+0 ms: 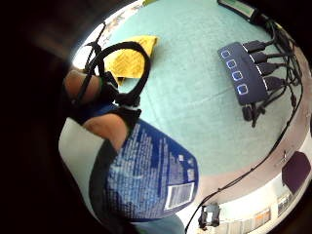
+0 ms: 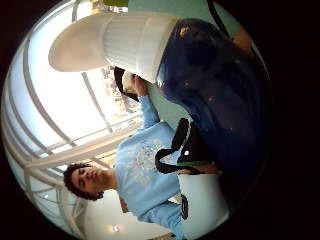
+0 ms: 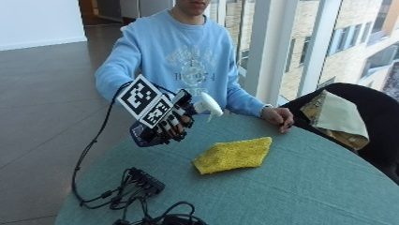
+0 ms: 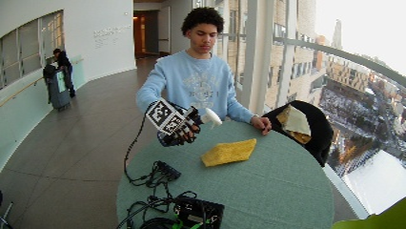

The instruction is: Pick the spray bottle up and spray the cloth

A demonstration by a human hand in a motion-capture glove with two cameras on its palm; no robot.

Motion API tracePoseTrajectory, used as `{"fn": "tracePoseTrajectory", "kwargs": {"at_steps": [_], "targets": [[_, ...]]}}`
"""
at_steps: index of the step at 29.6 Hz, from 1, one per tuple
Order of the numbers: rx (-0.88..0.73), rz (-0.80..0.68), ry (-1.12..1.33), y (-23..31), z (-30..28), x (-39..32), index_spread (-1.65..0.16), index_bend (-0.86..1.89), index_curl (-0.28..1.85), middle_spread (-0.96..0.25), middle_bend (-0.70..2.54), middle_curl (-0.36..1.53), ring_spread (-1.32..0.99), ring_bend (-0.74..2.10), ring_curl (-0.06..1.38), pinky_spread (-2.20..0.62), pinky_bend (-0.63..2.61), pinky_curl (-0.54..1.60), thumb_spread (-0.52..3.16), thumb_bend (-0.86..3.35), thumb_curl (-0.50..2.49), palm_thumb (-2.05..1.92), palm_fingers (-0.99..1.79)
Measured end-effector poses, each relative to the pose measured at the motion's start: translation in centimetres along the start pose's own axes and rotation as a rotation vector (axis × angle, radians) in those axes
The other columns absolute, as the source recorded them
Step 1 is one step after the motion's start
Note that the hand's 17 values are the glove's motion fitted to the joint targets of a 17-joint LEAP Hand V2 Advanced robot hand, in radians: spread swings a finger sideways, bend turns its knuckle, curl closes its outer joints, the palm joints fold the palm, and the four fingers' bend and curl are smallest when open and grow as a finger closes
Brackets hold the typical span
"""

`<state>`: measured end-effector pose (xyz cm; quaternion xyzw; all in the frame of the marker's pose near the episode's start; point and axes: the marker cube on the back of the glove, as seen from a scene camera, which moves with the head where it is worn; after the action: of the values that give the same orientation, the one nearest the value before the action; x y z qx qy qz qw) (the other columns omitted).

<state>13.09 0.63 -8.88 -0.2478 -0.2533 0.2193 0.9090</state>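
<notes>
Gloved fingers curl around a blue spray bottle, the right hand holding it tilted in the air above the round teal table, its white nozzle aimed past the fingertips. Below and just beyond that nozzle, a folded yellow cloth lies flat on the tabletop. On the fingers' other side, a black cable hub sits near the table edge. The bare hand rests at the far rim.
</notes>
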Motion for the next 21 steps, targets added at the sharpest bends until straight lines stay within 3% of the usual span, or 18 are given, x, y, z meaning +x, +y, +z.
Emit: {"fn": "tracePoseTrajectory", "kwargs": {"at_steps": [21], "targets": [[-0.061, 0.048, 0.01, -0.22, 0.93, 0.13, -0.2, 0.11, 0.29, -0.07, 0.27, 0.46, 0.01, 0.47, 0.38, 0.24, 0.23, 0.37, 0.9, -0.03, 0.58, 0.79, 1.09]]}}
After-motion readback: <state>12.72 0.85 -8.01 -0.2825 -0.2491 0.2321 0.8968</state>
